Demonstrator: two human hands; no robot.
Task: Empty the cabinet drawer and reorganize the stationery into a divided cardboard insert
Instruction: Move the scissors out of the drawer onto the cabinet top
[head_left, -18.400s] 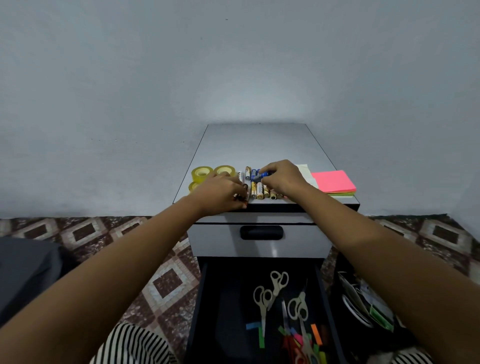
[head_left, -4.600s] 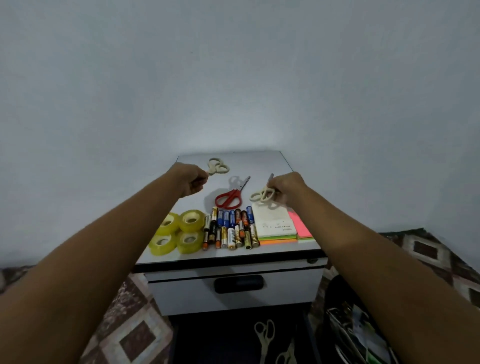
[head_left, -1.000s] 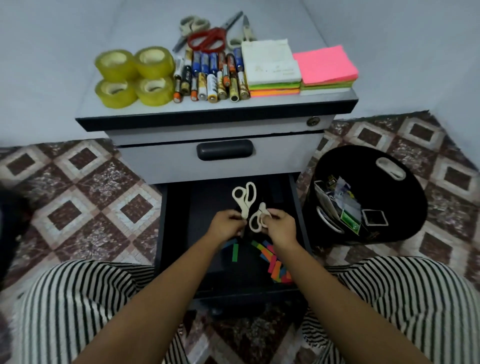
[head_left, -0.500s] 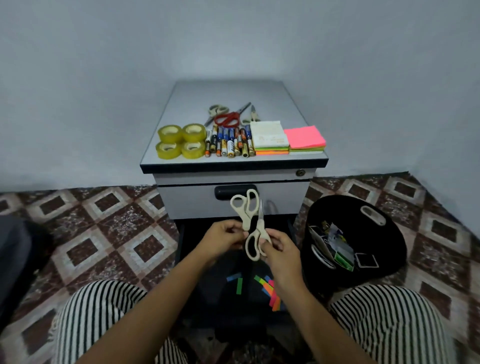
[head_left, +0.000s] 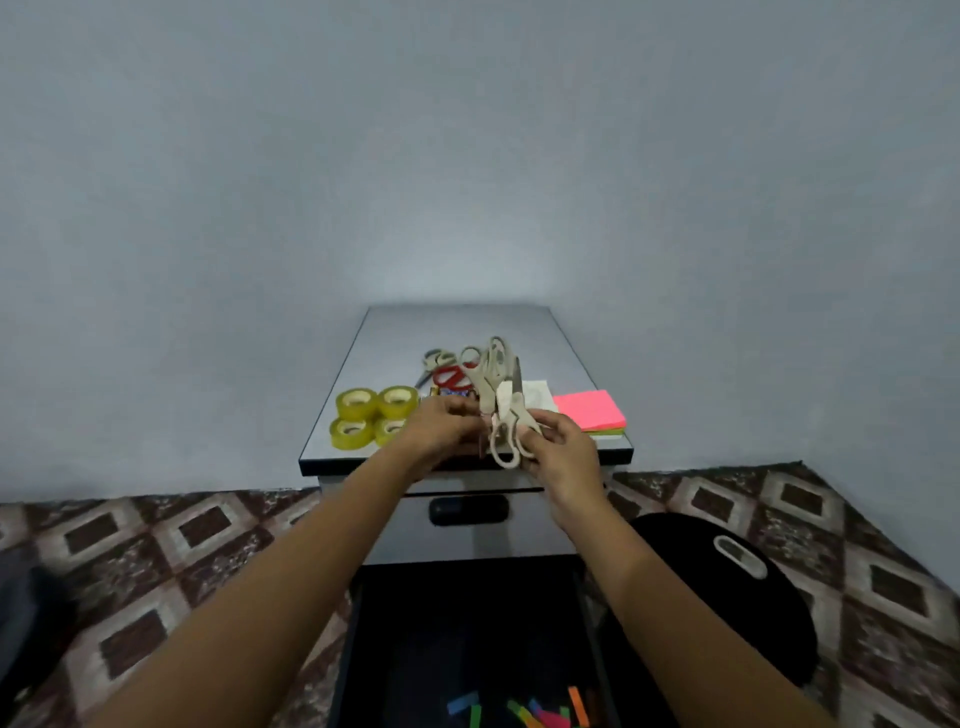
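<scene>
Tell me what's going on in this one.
A person holds two pairs of cream-handled scissors over the grey cabinet top, the left hand and right hand gripping them together. Yellow tape rolls, red-handled scissors and a pink sticky-note pad already lie there. The open black drawer below holds coloured paper strips.

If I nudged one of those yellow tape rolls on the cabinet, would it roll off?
Probably not: the yellow tape rolls lie flat on the cabinet top, so one would likely slide. Hollow cores suggest they are light.
</scene>
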